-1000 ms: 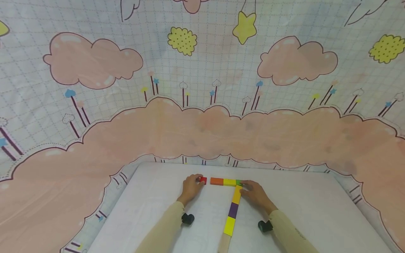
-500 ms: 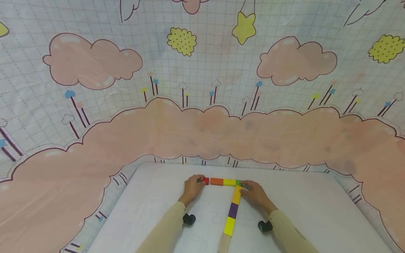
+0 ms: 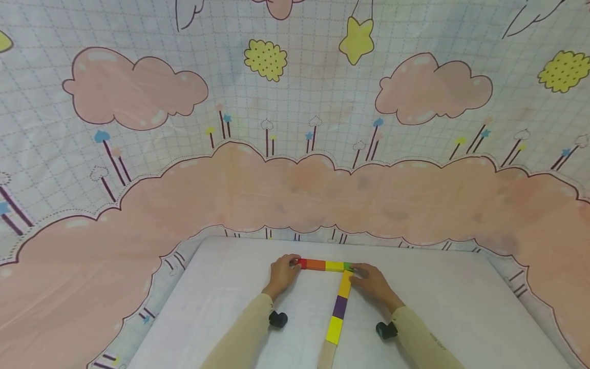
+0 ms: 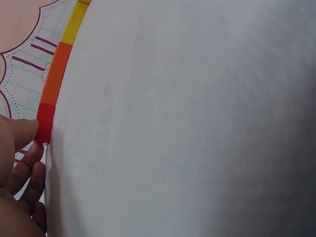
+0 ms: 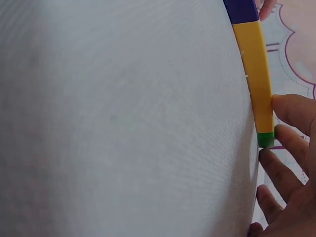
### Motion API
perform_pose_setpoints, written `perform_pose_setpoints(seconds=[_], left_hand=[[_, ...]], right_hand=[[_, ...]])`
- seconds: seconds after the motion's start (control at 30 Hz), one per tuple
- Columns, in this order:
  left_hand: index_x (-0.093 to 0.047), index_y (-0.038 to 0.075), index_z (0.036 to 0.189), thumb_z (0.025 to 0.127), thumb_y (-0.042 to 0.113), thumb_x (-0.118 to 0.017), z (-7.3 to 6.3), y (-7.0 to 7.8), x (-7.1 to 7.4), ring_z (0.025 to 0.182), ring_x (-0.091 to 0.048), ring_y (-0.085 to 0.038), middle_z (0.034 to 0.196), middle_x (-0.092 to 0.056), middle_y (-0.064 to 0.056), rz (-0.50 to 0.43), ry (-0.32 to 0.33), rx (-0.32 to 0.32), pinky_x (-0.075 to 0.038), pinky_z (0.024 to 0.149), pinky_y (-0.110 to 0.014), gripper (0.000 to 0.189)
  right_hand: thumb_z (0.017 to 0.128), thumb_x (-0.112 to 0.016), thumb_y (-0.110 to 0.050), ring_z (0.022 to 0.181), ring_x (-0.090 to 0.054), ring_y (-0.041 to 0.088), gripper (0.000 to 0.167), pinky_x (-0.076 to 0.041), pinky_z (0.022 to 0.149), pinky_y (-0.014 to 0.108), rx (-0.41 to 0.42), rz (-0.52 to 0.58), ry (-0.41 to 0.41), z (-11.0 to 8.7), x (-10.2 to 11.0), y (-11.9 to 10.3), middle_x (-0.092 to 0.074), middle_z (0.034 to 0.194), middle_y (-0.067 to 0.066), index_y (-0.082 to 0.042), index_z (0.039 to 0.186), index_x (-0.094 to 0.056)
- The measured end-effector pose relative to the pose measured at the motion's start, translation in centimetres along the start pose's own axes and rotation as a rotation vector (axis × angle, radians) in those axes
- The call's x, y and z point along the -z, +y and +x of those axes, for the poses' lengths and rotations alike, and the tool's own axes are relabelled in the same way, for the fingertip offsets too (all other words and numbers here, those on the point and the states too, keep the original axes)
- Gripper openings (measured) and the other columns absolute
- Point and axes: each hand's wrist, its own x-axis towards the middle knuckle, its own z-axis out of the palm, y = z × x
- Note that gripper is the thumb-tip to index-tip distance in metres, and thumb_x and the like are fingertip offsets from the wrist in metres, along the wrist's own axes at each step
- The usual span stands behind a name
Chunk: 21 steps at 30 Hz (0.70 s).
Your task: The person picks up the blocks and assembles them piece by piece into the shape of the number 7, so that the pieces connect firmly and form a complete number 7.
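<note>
My left hand (image 3: 283, 272) pinches a small red block (image 3: 302, 264) with thumb and fingers. In the left wrist view the red block (image 4: 45, 123) lies against the end of an orange block (image 4: 55, 74). A yellow block (image 3: 334, 266) and a green block (image 3: 348, 266) continue that row to the right. My right hand (image 3: 372, 283) rests at the row's right end. In the right wrist view its thumb touches the side of a yellow-orange block (image 5: 256, 74), and its fingers are at the green block (image 5: 266, 140).
From the green block a second row runs toward me: the yellow-orange block, a purple block (image 3: 339, 306), a yellow block (image 3: 334, 329) and a plain wooden block (image 3: 327, 353). They lie on a white table (image 3: 193, 302). A cloud-patterned cloth (image 3: 295, 195) hangs behind it.
My left hand has slid the red block to the right, closing the gap to the orange block. The right hand has stayed in place.
</note>
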Motion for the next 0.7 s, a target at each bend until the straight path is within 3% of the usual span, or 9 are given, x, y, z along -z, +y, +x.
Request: perform_pose_setpoints(seconds=[0.57,0.7], left_hand=[[-0.070,0.009,0.113,0.091,0.013,-0.068,-0.06,0.04,-0.02,0.101,-0.063,-0.029,0.101,-0.071,-0.009,-0.025,0.009,-0.001,-0.039,0.091,-0.049,0.023],[-0.069,0.006,0.112,0.089,0.011,-0.067,-0.26,0.02,-0.09,0.096,-0.063,-0.028,0.098,-0.070,-0.010,-0.006,0.037,-0.033,-0.039,0.087,-0.046,0.023]], right_hand=[[0.090,-0.069,-0.028,0.140,-0.038,0.038,0.043,-0.026,0.115,0.063,0.001,0.013,0.003,-0.19,0.07,-0.19,-0.052,0.146,0.012,-0.020,0.132,-0.061],[0.090,-0.069,-0.028,0.140,-0.039,0.038,0.043,-0.026,0.115,0.063,0.006,0.008,0.006,-0.24,0.10,-0.22,-0.052,0.146,0.012,-0.019,0.132,-0.061]])
